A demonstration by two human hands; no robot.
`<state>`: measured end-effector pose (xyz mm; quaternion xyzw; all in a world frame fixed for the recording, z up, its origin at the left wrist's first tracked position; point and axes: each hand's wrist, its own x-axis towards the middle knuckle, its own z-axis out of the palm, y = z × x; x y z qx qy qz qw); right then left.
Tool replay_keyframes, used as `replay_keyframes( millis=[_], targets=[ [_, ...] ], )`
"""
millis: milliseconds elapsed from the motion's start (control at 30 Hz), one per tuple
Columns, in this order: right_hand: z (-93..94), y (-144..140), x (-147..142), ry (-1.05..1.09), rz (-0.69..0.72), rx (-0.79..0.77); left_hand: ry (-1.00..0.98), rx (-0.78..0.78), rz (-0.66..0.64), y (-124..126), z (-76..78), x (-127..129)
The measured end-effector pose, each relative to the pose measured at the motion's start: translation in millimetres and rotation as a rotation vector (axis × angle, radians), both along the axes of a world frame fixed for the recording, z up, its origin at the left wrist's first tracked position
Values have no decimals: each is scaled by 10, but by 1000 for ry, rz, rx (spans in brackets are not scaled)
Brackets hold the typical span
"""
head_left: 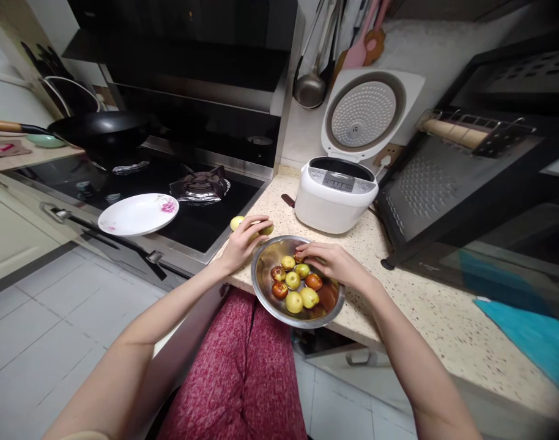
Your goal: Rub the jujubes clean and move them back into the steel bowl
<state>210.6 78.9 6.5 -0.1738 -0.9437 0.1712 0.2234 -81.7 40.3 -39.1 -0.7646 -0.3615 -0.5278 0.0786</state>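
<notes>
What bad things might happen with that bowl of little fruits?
The metal bowl juts past the counter edge, so a push might tip it to the floor. The left hand holds several fruits at once; one may slip and roll onto the stove. The right hand is reaching into the bowl and could nudge it.

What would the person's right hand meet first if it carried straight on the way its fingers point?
The right hand points leftward over the steel bowl. Its fingers would probably meet the small fruits first, nearest the reddish fruit at its tips; depth is unclear.
</notes>
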Motion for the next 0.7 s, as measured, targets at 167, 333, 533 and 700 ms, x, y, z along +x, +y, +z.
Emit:
replay_keyframes(
  millis=[167,333,533,700],
  targets=[
    [-40,7,-2,2,-3,35,-7,49,-181,-21,10,-27],
    [-28,1,-9,34,11,142,-6,29,-307,-31,3,-44],
    [7,-105,-93,160,-9,334,-59,4,-365,-55,43,-30],
    [62,-266,-243,226,30,445,-93,-16,-437,-64,78,-7]
  ],
)
